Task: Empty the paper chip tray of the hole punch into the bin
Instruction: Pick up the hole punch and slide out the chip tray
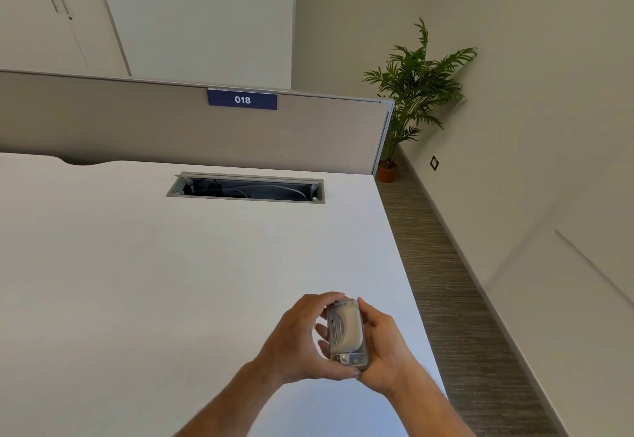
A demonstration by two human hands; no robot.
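A small grey hole punch (346,332) is held between both hands above the near right part of the white desk (171,265). Its pale rounded handle faces me and its long axis runs away from me. My left hand (295,340) wraps its left side, fingers curled underneath. My right hand (384,340) grips the right side and the near end. The chip tray on the underside is hidden from me. No bin shows in the view.
An open cable slot (245,188) with cables inside is set into the desk's far side. Behind it stands a grey partition with a blue "018" label (242,99). Carpet (456,299) runs along the desk's right edge; a potted plant (411,93) stands in the corner.
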